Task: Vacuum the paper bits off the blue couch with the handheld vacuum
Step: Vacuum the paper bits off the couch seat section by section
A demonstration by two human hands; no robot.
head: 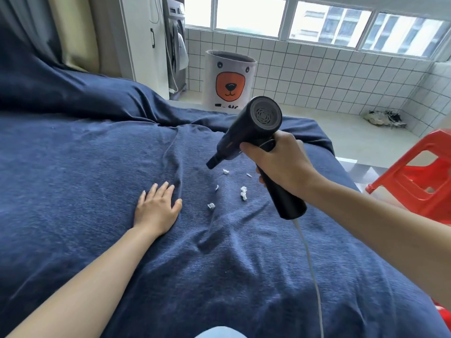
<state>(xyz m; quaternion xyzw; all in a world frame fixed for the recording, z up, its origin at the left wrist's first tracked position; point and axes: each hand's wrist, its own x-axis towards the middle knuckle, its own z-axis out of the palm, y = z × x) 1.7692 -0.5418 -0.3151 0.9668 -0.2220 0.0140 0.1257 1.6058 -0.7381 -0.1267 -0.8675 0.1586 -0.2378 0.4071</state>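
Observation:
A dark blue couch cover (97, 154) fills most of the view. Several small white paper bits (243, 192) lie scattered on it right of centre. My right hand (280, 164) grips the handle of a black handheld vacuum (253, 123), whose narrow nozzle (211, 164) points down and left, just above the farthest paper bit (226, 171). A white cord (310, 259) trails from the handle's base across the cover. My left hand (156, 206) rests flat on the fabric with fingers spread, left of the bits.
A red plastic stool (415, 176) stands at the couch's right edge. A white fabric bin with a bear face (229, 81) sits behind the couch on a tiled floor. Shoes (385, 118) lie by the tiled wall under the windows.

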